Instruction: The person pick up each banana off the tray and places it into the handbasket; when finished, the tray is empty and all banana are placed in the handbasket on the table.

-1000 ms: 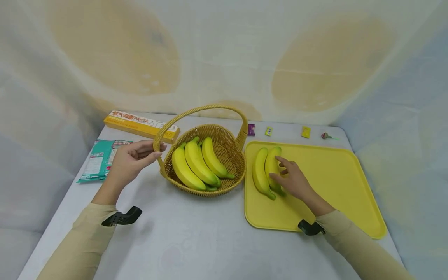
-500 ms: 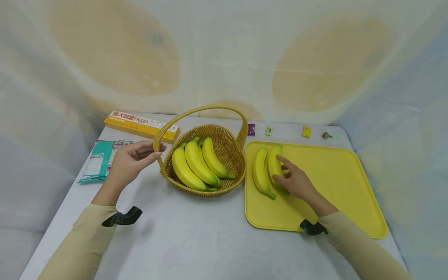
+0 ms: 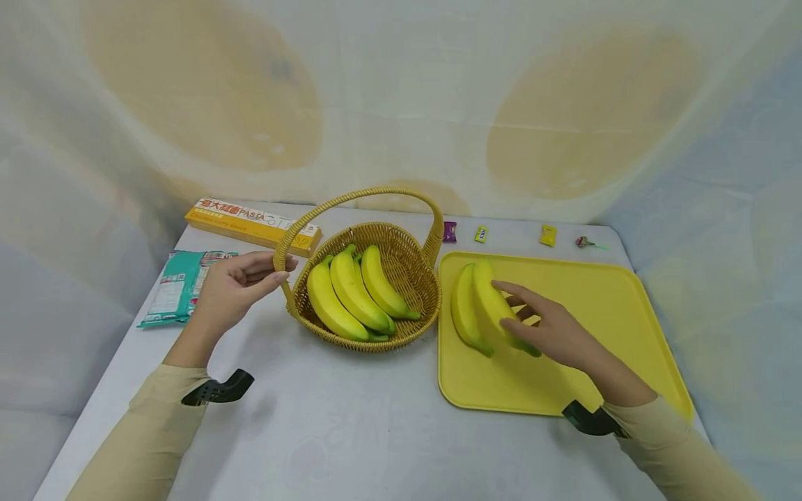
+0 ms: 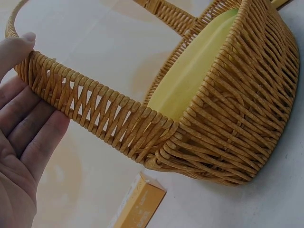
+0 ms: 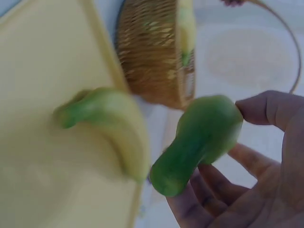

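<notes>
My left hand pinches the left side of the wicker basket's braided handle between thumb and fingers. Inside the basket, which stands on the table, lie several yellow bananas with green tips. My right hand holds a banana between thumb and fingertips, raised over the left part of the yellow tray. Its green stem end faces the right wrist camera. A second banana lies on the tray, just left of the held one.
A pasta box lies behind the basket at the left, with a teal packet nearer. Behind the tray sit a purple candy, two yellow wrapped candies and a lollipop. Cloth walls enclose the white table.
My right hand has closed its grip on the right-hand banana, lifted it off the tray and tilted it, shifting slightly right. The left hand and basket stay put.
</notes>
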Demonstrator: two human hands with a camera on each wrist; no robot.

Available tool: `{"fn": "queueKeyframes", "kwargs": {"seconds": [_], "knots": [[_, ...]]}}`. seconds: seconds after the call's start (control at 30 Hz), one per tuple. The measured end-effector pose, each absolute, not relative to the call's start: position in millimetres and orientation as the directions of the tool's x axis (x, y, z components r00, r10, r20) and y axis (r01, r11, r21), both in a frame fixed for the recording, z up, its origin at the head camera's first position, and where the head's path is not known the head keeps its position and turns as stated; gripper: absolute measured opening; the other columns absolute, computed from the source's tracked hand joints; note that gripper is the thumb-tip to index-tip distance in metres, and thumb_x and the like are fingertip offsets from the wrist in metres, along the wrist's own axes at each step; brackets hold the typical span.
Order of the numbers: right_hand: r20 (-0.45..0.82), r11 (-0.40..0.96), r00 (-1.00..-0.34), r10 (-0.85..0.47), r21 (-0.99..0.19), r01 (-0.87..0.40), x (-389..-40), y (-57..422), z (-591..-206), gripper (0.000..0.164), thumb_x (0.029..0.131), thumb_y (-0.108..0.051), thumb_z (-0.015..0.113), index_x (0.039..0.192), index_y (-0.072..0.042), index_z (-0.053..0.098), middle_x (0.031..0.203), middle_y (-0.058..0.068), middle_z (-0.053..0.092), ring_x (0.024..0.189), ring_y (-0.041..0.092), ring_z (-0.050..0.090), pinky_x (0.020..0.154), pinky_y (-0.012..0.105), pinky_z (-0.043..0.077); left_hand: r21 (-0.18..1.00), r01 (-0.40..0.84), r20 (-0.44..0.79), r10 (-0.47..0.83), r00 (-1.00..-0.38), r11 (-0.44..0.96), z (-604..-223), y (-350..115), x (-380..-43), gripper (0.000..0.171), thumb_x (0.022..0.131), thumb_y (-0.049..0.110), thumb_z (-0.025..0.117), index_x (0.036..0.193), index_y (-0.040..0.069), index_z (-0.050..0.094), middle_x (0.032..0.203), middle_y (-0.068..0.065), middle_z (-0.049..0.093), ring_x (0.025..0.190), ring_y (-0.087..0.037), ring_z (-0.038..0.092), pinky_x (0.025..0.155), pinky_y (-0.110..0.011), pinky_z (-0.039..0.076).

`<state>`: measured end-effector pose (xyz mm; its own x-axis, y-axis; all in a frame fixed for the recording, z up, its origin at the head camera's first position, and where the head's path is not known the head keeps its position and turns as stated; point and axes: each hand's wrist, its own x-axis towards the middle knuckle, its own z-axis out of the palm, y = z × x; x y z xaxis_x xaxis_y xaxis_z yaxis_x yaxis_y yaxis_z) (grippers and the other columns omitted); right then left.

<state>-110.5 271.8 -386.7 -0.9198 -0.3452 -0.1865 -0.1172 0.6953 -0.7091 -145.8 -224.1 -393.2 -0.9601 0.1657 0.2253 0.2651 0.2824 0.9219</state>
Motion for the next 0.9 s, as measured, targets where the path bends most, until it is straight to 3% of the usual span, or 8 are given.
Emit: {"fn": "queueKeyframes", "kwargs": {"seconds": [0.43, 0.67, 0.9], "knots": [[-0.190, 0.553, -0.773, -0.605, -0.799, -0.236, -127, 229, -359, 0.056, 0.103, -0.032, 0.062, 0.155, -0.031, 0.042, 0.149, 0.002, 0.051, 0.124, 0.026, 0.056, 0.091, 0.043, 0.053, 0.924, 0.258, 0.217, 0.169, -0.962, 0.283, -393, -225, -146, 0.029, 0.097, 0.014, 0.072, 0.122, -0.001, 0.070, 0.113, -0.001, 0.076, 0.104, -0.008, 0.071, 0.090, -0.021, 0.056], [-0.221, 0.583, -0.748, -0.625, -0.770, -0.260, -162, 189, -354, 0.056, 0.104, -0.033, 0.060, 0.156, -0.030, 0.041, 0.145, 0.004, 0.054, 0.128, 0.024, 0.055, 0.096, 0.045, 0.052, 0.926, 0.262, 0.219, 0.177, -0.959, 0.273, -395, -226, -147, 0.029, 0.097, 0.014, 0.072, 0.122, 0.000, 0.070, 0.114, -0.001, 0.075, 0.106, -0.008, 0.071, 0.091, -0.021, 0.056], [-0.270, 0.633, -0.736, -0.621, -0.726, -0.268, -196, 145, -368, 0.057, 0.102, -0.034, 0.062, 0.156, -0.028, 0.043, 0.135, 0.007, 0.059, 0.117, 0.023, 0.056, 0.095, 0.042, 0.050, 0.926, 0.269, 0.226, 0.181, -0.957, 0.265, -396, -226, -148, 0.029, 0.096, 0.013, 0.072, 0.122, 0.000, 0.070, 0.113, 0.000, 0.075, 0.105, -0.009, 0.071, 0.090, -0.021, 0.057]]}}
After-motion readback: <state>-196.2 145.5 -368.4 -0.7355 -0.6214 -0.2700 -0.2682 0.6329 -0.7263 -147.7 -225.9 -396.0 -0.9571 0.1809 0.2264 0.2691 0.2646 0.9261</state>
